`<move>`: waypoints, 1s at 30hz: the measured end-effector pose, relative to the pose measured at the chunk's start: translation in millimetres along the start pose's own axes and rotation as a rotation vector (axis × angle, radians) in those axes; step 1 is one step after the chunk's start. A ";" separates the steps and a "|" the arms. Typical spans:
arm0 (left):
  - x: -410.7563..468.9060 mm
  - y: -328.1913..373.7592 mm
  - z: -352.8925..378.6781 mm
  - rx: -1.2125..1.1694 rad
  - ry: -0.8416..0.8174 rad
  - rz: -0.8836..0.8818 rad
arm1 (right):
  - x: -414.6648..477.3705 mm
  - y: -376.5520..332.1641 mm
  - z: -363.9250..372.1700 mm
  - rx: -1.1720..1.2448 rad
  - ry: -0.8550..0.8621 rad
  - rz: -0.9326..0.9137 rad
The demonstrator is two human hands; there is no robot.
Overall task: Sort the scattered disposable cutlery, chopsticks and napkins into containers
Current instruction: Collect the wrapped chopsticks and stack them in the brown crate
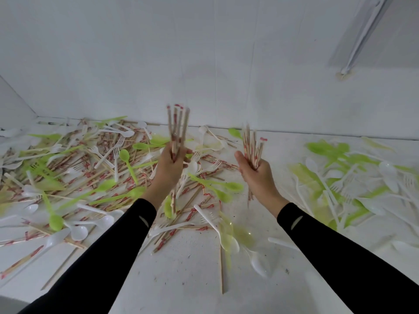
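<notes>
White walls back a speckled white surface (192, 275) where a person in black sleeves holds up two fistfuls of wrapped chopsticks: the left hand (170, 166) is wrapped round one chopstick bundle (178, 130), and the right hand (256, 172) clutches a second bundle (252, 146). A mixed heap (90, 168) of forks, spoons and chopsticks crowds the surface's left side and far edge. Green and white cutlery (353, 177) lies toward its right edge. No container is in view. The sticks fan out unevenly, so some could slip from either fist back into the heap.
</notes>
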State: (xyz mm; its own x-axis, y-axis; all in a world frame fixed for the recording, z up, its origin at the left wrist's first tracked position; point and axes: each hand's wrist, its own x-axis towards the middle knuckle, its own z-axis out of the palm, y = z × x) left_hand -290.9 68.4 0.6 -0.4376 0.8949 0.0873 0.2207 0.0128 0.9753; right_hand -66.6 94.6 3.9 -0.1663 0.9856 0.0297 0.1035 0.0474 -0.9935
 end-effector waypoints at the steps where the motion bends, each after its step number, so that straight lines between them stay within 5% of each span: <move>1: -1.9 -0.1 1.6 -0.049 0.077 0.050 | -3.9 4.4 1.5 0.008 -0.028 0.006; 4: -15.9 2.5 7.4 -0.119 0.156 0.140 | -12.5 25.3 1.5 -0.030 -0.107 0.056; 12: -50.8 -31.1 23.9 0.118 -0.008 0.013 | -8.8 30.1 3.5 -0.343 -0.404 -0.016; 15: -51.2 -34.6 18.1 0.120 -0.066 -0.067 | -19.1 23.0 0.4 -0.597 -0.637 -0.110; 19: -49.3 -20.0 8.2 0.181 -0.030 0.072 | -38.2 31.2 -3.2 -0.940 -0.884 -0.181; 26: -66.4 -22.1 -15.4 0.526 -0.382 0.059 | -28.0 43.3 -28.0 -1.100 -0.892 -0.234; 30: -81.4 -42.3 -23.9 0.843 -0.425 0.170 | -13.2 45.0 -45.2 -1.285 -0.742 -0.299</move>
State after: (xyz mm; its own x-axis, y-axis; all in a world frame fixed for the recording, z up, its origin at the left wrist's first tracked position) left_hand -285.4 -15.6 -43.0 -0.0260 0.9992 -0.0288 0.8793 0.0366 0.4749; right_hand -15.4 91.0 -36.2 -0.7373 0.6303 -0.2432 0.6728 0.7173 -0.1809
